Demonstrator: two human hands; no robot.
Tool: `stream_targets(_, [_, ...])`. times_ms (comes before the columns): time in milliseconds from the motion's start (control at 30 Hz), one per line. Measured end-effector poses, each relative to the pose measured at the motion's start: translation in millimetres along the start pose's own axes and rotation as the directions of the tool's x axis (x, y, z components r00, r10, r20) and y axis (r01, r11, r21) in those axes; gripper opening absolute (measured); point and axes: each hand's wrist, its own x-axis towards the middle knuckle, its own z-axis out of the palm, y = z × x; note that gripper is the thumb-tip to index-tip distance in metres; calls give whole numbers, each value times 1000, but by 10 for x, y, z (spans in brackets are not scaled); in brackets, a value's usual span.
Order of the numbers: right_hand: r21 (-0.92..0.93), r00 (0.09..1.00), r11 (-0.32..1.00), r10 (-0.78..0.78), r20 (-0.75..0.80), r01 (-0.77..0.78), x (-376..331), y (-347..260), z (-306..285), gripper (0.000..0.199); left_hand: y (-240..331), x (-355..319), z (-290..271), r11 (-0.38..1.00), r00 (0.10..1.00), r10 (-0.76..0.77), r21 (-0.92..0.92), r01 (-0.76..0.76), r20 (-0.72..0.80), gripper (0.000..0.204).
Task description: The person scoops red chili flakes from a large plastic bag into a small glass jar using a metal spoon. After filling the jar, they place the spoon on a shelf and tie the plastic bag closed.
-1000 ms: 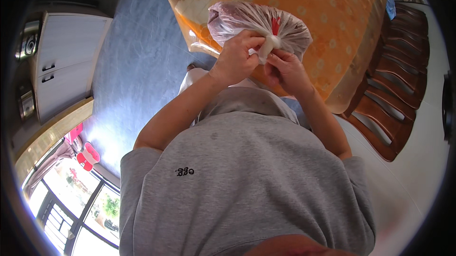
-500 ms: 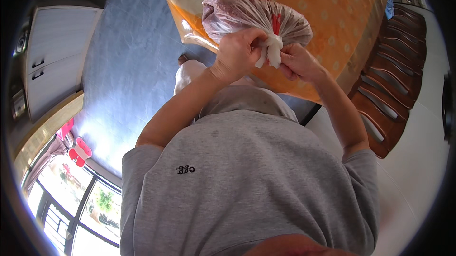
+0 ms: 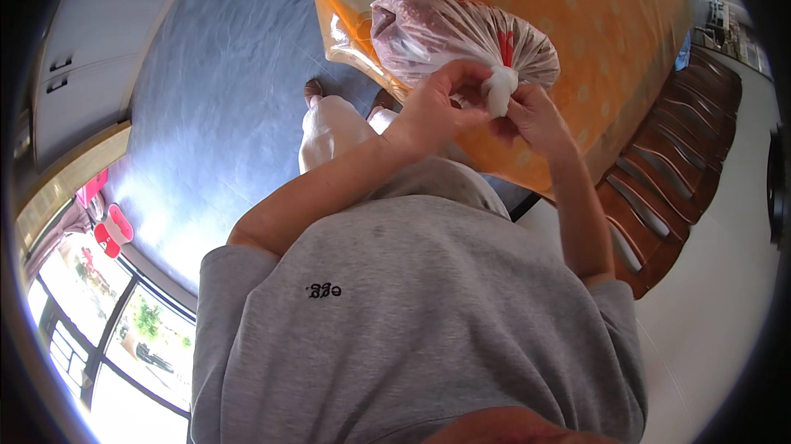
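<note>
A translucent white plastic bag [image 3: 428, 32], bulging with reddish-brown contents that I cannot make out, rests on the near part of the table. Its neck is gathered into a twisted white knot [image 3: 499, 91], with a red printed patch just above it. My left hand [image 3: 437, 110] is curled at the knot's left side, finger and thumb bent toward each other on the plastic. From the other side my right hand [image 3: 537, 119] pinches the bag's neck below the knot. Some of the fingertips are hidden behind the plastic.
An orange patterned cloth with a clear cover drapes the table [image 3: 593, 57]. Brown wooden slatted chairs [image 3: 667, 172] line its right side. Beyond the grey-blue floor [image 3: 231, 73] at left stand a pale cabinet [image 3: 95, 49], a red-and-pink stool [image 3: 114, 230] and bright windows [image 3: 124, 337].
The loose white ends hanging from the knot are now bunched into one lump. My left hand has loosened from a fist into a more spread pinch. The view has shifted slightly.
</note>
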Motion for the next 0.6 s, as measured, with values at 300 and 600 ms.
stream_targets(300, [497,997,865,-56,-43,70,72,233,193,31,-49,89,105,625,842,539,689,-367,-41,41])
stream_targets(600, [-56,903,988,-152,-403,141,-14,161,398,29,-118,130,146,817,908,368,536,-213,-200,37])
